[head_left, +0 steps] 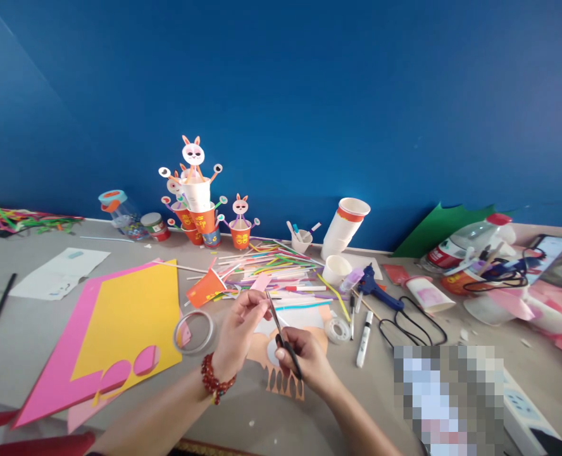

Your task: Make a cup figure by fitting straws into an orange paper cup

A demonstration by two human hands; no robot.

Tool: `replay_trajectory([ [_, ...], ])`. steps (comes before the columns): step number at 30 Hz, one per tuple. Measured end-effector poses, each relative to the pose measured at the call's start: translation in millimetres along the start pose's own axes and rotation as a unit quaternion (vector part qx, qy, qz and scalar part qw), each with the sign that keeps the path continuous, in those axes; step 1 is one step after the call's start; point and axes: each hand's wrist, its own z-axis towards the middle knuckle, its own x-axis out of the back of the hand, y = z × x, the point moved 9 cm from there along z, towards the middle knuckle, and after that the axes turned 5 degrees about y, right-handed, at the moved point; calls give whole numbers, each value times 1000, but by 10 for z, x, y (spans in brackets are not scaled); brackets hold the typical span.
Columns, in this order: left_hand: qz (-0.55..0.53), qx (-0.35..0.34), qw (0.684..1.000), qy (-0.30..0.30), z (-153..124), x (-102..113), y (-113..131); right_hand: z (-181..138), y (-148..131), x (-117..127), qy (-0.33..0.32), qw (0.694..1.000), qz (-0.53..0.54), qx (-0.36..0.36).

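Note:
My left hand (239, 330), with a red bead bracelet on its wrist, pinches a small pink paper piece (261, 283) between fingers and thumb. My right hand (304, 358) is closed on the black handles of scissors (281, 334), whose blades point up toward the pink piece. Both hands hover over orange and white cut paper shapes (285, 383) lying on the grey table (19, 354).
Yellow (124, 323) and pink sheets (57, 373) lie left, with a tape roll (194, 332) beside them. A pile of coloured straws (266, 269), bunny cup figures (198, 196), stacked paper cups (345, 225), a blue glue gun (373, 286), markers (364, 330) and a bottle (471, 244) crowd the back and right.

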Motion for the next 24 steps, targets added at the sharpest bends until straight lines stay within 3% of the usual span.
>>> replay_trajectory([
  [24,25,7,1000,-6,23,23,18,-3,-46,19,-5,1000,-7,-3],
])
